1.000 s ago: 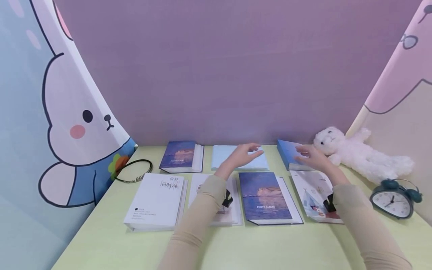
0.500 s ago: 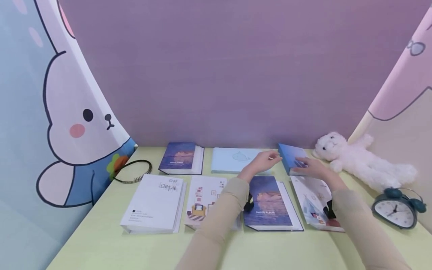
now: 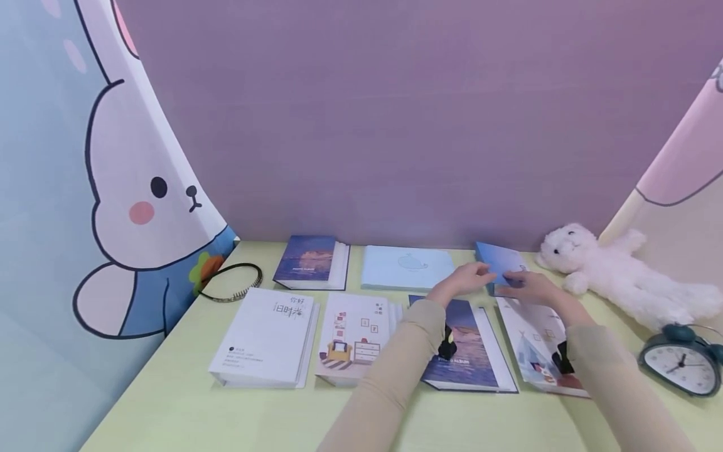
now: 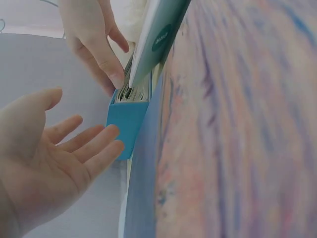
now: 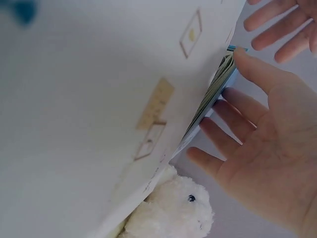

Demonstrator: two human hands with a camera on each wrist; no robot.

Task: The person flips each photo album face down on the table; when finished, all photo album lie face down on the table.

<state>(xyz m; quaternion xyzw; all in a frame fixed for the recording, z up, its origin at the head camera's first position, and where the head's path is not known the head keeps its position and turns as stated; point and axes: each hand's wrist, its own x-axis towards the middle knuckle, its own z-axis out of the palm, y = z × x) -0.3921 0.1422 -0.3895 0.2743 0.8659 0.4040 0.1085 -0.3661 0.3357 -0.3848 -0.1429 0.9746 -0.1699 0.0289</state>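
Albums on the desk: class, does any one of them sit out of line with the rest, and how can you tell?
Yes. The blue album at the right end of the back row lies askew, turned at an angle to its neighbours, while the light blue album beside it lies square. Both the left hand and the right hand are on it.

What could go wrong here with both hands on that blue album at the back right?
1. The blue album is pressed between straight fingers of the left hand and right hand, not gripped, so it may slip if lifted.
2. The plush toy lies right beside it and could get pushed.
3. Both sleeves hang over the front albums; the tent-cover album might be dragged.
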